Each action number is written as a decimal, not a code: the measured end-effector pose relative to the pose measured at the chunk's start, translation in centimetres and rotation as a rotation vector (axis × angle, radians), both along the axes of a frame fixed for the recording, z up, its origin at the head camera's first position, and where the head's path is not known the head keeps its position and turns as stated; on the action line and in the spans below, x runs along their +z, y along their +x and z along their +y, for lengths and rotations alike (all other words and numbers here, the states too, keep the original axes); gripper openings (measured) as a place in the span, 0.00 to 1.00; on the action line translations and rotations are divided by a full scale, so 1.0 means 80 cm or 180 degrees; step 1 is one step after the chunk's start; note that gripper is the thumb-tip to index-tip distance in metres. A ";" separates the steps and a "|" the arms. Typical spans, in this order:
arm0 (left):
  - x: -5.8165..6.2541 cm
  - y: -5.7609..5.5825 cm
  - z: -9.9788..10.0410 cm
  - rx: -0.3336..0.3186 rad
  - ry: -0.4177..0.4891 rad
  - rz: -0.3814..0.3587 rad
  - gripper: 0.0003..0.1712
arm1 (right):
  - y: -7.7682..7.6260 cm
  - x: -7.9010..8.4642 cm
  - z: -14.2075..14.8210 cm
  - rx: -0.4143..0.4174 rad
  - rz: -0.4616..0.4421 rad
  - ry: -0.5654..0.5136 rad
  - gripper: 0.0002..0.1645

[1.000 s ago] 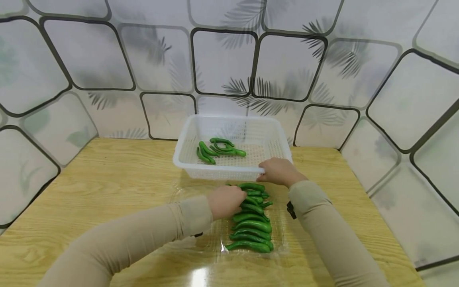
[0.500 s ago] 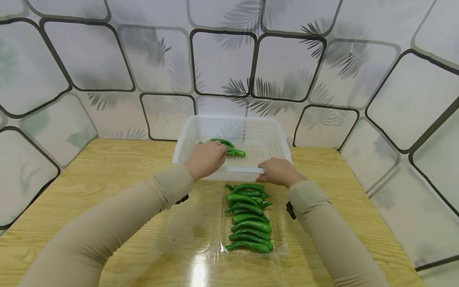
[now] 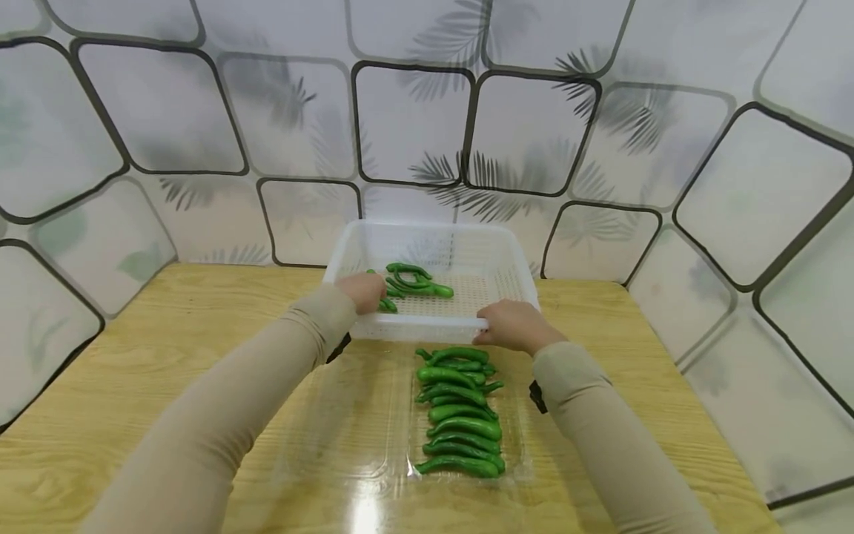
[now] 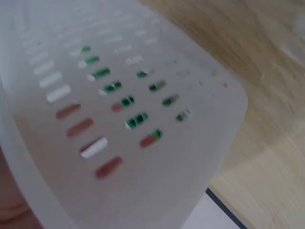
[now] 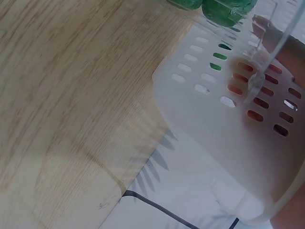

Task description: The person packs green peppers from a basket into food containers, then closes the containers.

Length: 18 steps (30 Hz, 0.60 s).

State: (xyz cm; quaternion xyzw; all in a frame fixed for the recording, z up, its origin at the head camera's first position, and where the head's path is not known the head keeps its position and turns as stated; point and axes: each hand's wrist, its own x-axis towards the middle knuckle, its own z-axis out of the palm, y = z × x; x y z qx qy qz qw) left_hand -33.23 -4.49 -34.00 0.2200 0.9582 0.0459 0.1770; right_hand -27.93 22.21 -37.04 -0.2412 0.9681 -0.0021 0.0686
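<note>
A white perforated plastic basket point(image 3: 427, 321) holds several long green peppers point(image 3: 408, 278) on its floor. My left hand point(image 3: 365, 291) reaches over the basket's front left rim to the leftmost peppers; its fingertips are hidden, and I cannot tell if they pinch one. Through the basket slots in the left wrist view, skin and green peppers point(image 4: 138, 120) show. At the front right corner my right hand point(image 3: 512, 325) grips the basket rim, thumb outside the wall. In front lies a clear plastic clamshell box point(image 3: 347, 423), its right half filled with a column of green peppers point(image 3: 465, 427).
The wooden table point(image 3: 167, 371) carries everything. A patterned wall covering point(image 3: 414, 122) rises right behind the basket and on both sides. In the right wrist view, the clear box's edge point(image 5: 267, 28) overlaps the basket wall.
My left hand has gone from the pepper column in the box back into the basket, then to its left side. My right hand keeps its grip on the rim.
</note>
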 end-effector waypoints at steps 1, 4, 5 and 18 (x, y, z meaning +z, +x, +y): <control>-0.001 -0.004 0.000 -0.0019 -0.0055 -0.0055 0.21 | 0.000 0.000 0.000 -0.0015 -0.0007 0.0011 0.14; -0.008 -0.015 0.000 -0.0047 -0.0228 -0.0181 0.22 | -0.001 -0.001 -0.001 -0.0022 -0.0027 0.0025 0.15; -0.010 -0.018 0.000 -0.0041 -0.0277 -0.0211 0.22 | -0.001 -0.001 -0.001 -0.0015 -0.0035 0.0022 0.15; -0.022 -0.029 0.000 0.0135 -0.0159 -0.0380 0.22 | 0.002 0.002 -0.001 -0.0069 -0.0053 0.0057 0.16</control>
